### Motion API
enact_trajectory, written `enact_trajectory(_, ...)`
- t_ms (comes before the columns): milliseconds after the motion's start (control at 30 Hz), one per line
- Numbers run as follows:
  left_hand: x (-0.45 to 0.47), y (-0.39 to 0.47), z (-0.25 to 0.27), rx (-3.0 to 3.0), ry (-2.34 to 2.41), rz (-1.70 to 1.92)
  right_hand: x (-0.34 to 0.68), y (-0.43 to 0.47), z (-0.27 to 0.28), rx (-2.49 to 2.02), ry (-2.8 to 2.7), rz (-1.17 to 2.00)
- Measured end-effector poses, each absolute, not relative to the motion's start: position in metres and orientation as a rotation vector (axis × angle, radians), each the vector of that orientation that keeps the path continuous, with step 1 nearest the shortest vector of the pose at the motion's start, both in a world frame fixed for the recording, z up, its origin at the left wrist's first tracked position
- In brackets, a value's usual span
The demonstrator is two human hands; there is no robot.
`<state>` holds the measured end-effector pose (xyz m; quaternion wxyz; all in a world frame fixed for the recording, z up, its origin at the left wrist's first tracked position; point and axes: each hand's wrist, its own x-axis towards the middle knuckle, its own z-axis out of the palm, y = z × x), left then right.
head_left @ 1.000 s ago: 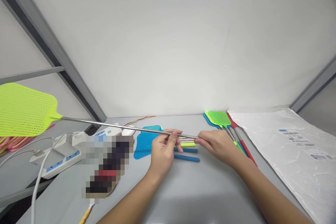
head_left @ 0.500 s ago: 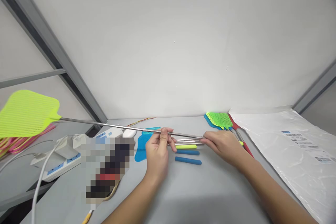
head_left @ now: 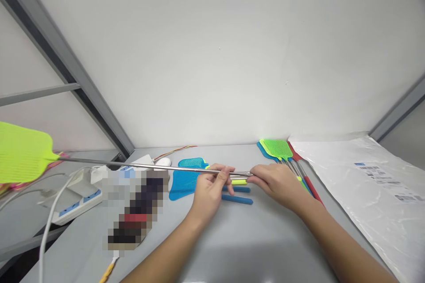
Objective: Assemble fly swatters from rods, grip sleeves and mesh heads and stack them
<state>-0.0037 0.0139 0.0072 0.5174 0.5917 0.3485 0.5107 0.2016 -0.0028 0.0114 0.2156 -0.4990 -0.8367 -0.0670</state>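
A yellow-green fly swatter (head_left: 25,152) reaches across the view with its long metal rod stretched out, its head partly cut off at the left edge. My left hand (head_left: 212,190) pinches the rod between thumb and fingers. Close beside it, my right hand (head_left: 277,185) is closed around the rod's other end and hides the grip. Blue fly swatters (head_left: 182,183) lie on the table behind and below my left hand. Two blue handles (head_left: 239,199) and a yellow handle (head_left: 239,181) show beneath the rod.
Green, blue and red fly swatters (head_left: 277,148) lie piled at the back right, beside a white plastic mailing bag (head_left: 352,190). To the left are power strips (head_left: 76,208) with plugs, a white cable (head_left: 49,230) and a blurred-out object (head_left: 139,212). A wall stands behind the table.
My left hand has slid along the rod toward my right hand. The swatter's head has shifted left and slightly down, partly out of view.
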Motion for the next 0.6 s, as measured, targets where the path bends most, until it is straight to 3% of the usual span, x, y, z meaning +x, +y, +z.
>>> enact_trajectory(300, -0.019, 0.026, 0.013, 1.325, 0.905, 1.471, 0.222, 0.004, 0.012, -1.51, -2.244, -0.163)
enact_trajectory(600, -0.01, 0.032, 0.013, 1.333, 0.84, 1.307, 0.241, -0.006, 0.028, -1.678, -2.158, -0.043)
